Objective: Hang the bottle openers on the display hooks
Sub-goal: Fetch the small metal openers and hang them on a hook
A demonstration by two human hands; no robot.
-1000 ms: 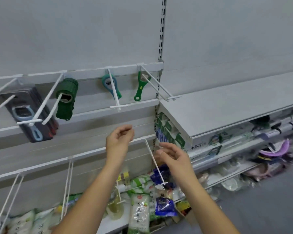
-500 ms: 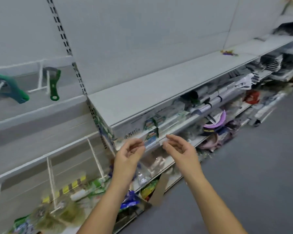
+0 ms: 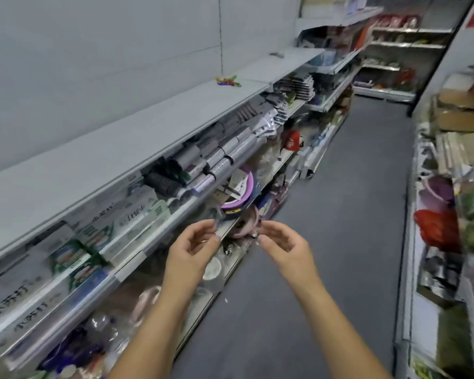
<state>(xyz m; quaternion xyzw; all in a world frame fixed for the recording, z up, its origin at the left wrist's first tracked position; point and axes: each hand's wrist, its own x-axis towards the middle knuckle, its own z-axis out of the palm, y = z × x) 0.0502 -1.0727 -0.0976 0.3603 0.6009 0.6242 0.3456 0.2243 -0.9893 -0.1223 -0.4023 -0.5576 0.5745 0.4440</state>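
Head view
Left hand [image 3: 192,248]: at 6 o'clock, raised, fingers loosely curled, holding nothing.
Right hand [image 3: 283,246]: just beside it toward 3 o'clock, fingers half spread, holding nothing.
Bottle openers [image 3: 228,81]: small coloured pile, too blurred to be sure, at 12 o'clock on the grey shelf [image 3: 126,157], well apart from both hands.
Aisle floor [image 3: 348,214]: dark grey, at 3 o'clock.

boxed goods [image 3: 99,236] and foil rolls [image 3: 225,157] under a bare grey shelf [image 3: 121,157]

We are seeing a smooth, matt painted-metal shelf [image 3: 137,149], glossy foil rolls [image 3: 225,157], shiny printed cardboard boxes [image 3: 137,214] and matt grey flooring [image 3: 348,214].
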